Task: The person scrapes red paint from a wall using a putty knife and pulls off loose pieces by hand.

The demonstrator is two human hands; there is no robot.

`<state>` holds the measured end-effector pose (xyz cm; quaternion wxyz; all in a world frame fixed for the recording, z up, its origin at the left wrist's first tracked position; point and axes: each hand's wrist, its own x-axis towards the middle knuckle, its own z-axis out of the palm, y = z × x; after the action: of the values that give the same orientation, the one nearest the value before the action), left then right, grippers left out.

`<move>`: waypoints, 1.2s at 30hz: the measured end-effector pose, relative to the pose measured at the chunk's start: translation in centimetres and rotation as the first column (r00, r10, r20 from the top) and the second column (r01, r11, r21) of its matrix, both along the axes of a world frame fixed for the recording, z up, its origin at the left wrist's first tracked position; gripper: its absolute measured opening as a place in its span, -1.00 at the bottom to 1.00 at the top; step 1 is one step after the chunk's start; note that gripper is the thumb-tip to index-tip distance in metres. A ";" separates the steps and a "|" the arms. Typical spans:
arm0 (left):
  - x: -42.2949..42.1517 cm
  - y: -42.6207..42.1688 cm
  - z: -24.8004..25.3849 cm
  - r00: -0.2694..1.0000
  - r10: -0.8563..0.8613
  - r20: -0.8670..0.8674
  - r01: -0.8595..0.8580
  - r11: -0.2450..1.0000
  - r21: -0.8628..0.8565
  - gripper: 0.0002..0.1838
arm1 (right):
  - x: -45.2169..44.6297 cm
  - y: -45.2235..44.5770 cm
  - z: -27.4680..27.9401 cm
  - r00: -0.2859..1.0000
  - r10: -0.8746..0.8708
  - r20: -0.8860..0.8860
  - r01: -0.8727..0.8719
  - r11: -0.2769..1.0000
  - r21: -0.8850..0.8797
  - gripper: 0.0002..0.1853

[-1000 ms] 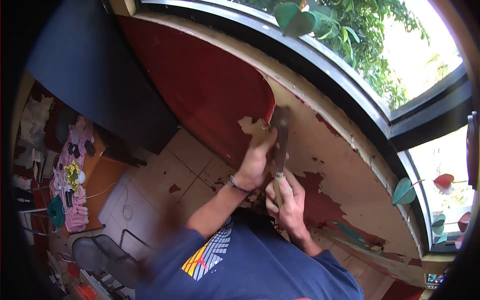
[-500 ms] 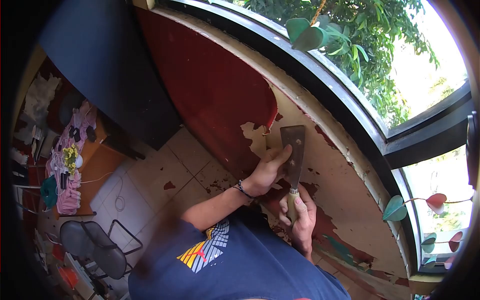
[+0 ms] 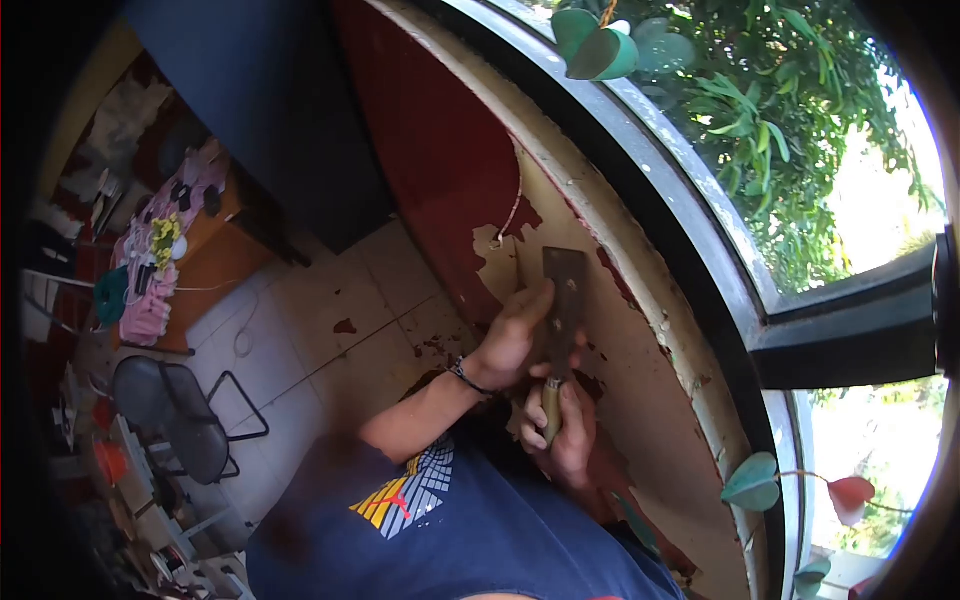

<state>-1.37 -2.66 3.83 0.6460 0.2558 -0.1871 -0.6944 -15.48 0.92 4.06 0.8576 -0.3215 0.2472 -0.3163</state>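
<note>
Red paint [image 3: 430,130] peels from the wall [image 3: 655,430] before you. Your right hand [image 3: 572,432] clamps the scraper [image 3: 565,312] by its handle [image 3: 551,412]; your left hand [image 3: 505,345] is at its blade [image 3: 566,275], grip unclear, near the paint's ragged edge by the ledge [image 3: 605,220].

The left forearm [image 3: 415,418], bare, slants forward and inward. The left hand [image 3: 507,342] reaches ahead with its thumb stretched out, the other fingers partly hidden. The right hand [image 3: 573,432] sits just beside it, nearer the body, fingers curled in a grip.
</note>
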 end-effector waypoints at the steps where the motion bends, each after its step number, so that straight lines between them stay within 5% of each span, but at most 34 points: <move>1: 0.2 0.0 0.2 0.999 -0.036 -0.036 0.037 0.998 0.045 -0.59 | 0.4 0.1 -0.2 0.998 -0.011 -0.064 0.005 0.996 -0.089 -0.56; 5: 2.2 -0.1 1.5 0.996 -0.067 -0.052 0.077 0.975 0.207 -0.61 | 2.4 -0.3 0.9 0.997 -0.039 -0.068 0.036 0.999 -0.036 -0.57; 10: 3.4 0.0 -0.4 0.949 -0.202 -0.243 0.236 0.964 0.122 -0.59 | 3.7 1.0 0.3 0.980 -0.138 -0.145 0.131 0.990 -0.061 -0.58; 23: 5.7 -0.9 -0.5 0.893 -0.448 -0.049 0.450 0.891 0.066 -0.56 | 5.9 2.4 -1.8 0.951 -0.307 -0.026 0.305 0.950 -0.059 -0.55; 36: 6.0 -0.9 0.1 0.911 -0.411 -0.001 0.408 0.904 0.131 -0.60 | 7.2 3.0 -1.1 0.924 -0.377 -0.061 0.379 0.925 0.019 -0.54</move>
<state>4.59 -3.56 3.89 0.4654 0.2611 -0.2004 -0.8216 -8.24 3.87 2.95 0.7782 -0.2635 0.3330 -0.4626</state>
